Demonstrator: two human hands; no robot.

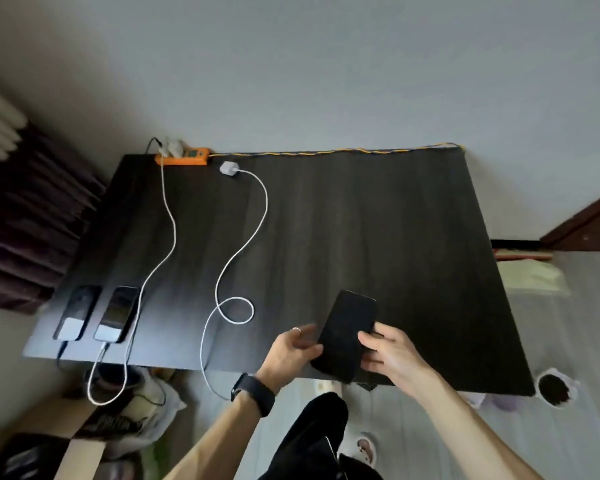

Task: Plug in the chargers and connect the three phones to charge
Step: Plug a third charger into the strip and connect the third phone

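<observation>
Both hands are holding the third phone (347, 336) over the near edge of the table (378, 220): the left hand (293, 351) is cupping its left side, the right hand (385, 355) is pinching its right edge. Two phones (97, 313) are lying at the near left corner, apparently cabled. The white charger (228, 167) is sitting unplugged beside the orange power strip (182, 156); its cable (236, 254) is trailing off the edge, so its end needs fetching.

The tabletop (361, 220) looks like dark, matt wood grain. The black phone (347, 334) has a smooth glossy face. The power strip (182, 157) looks like orange plastic; the cable (253, 233) is smooth white.
</observation>
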